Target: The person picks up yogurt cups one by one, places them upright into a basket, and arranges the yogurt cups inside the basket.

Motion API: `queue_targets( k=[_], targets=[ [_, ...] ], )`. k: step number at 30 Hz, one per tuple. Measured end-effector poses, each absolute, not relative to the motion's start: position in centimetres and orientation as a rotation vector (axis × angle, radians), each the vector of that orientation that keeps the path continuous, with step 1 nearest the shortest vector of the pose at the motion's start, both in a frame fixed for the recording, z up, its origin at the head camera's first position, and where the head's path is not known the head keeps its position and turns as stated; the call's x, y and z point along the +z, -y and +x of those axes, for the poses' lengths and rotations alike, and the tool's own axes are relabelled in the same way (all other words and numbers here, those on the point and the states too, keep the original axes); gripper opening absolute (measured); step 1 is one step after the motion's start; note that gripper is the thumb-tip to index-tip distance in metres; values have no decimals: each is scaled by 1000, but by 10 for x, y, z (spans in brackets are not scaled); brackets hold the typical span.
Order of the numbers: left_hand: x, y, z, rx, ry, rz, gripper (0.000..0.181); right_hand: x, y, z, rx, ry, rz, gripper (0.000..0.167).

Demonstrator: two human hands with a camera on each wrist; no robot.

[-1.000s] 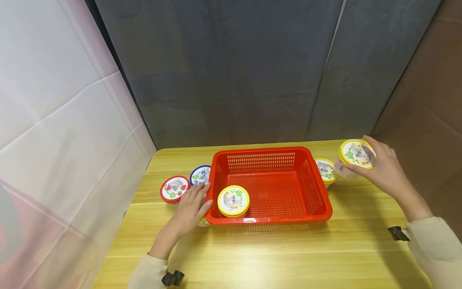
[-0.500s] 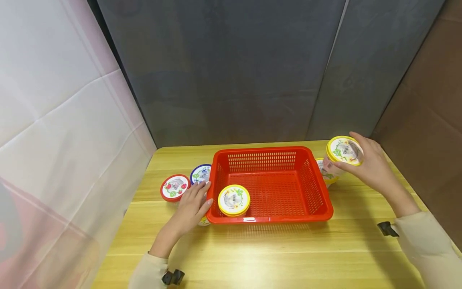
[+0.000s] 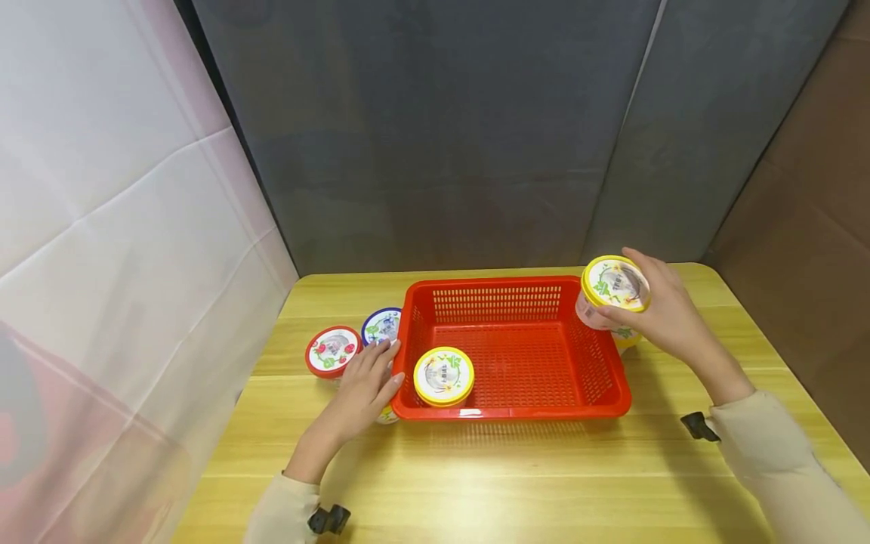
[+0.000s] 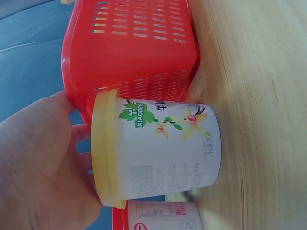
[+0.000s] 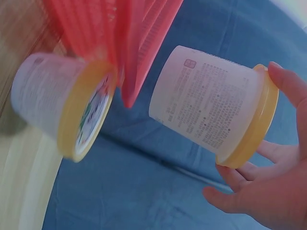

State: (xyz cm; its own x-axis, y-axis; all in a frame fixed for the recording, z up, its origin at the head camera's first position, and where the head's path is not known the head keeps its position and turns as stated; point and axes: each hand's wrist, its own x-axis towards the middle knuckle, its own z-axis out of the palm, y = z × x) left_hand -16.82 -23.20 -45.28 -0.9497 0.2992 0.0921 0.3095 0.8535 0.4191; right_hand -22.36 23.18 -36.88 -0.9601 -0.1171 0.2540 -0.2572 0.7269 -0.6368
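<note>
My right hand (image 3: 666,306) grips a yellow-lidded tub (image 5: 204,100) by its lid, thumb on one side and fingers on the other. This tub is in the air over the right rim of a red plastic basket (image 3: 510,414). Another yellow-lidded tub (image 5: 48,91) stands on the table just right of the basket, partly hidden beneath the held one. Inside the basket, at its front left, sits a similar tub (image 3: 443,375). My left hand (image 3: 356,397) rests with extended fingers at the basket's left rim, above a yellow-lidded tub (image 4: 168,148) on the table.
Left of the basket stand a red-lidded tub (image 3: 333,351) and a blue-lidded tub (image 3: 381,325), the latter partly covered by the left fingers. A dark panel (image 3: 435,151) rises behind the wooden table (image 3: 510,483). White fabric (image 3: 136,227) hangs at left, a brown panel (image 3: 809,196) at right.
My right hand has carried its tub leftward from the table's right side to the basket's right rim. The left hand and the basket have stayed in place.
</note>
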Motion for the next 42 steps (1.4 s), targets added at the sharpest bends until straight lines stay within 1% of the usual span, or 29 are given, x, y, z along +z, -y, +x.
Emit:
queue_targets(
  k=[6,19,28,42],
  targets=[
    [-452,231,-168,-684,3000,-499,62,-373,-209,-224,1101,2703,358,97],
    [-453,230,-170,-675,2980,-516,61,-393,-172,-224,1113,2715,521,95],
    [-452,230,-169,-667,2980,-512,61,-405,-153,-221,1073,2716,614,95],
    [-452,231,-167,-686,2997,-496,62,-417,-131,-212,1091,2783,661,93]
  ],
)
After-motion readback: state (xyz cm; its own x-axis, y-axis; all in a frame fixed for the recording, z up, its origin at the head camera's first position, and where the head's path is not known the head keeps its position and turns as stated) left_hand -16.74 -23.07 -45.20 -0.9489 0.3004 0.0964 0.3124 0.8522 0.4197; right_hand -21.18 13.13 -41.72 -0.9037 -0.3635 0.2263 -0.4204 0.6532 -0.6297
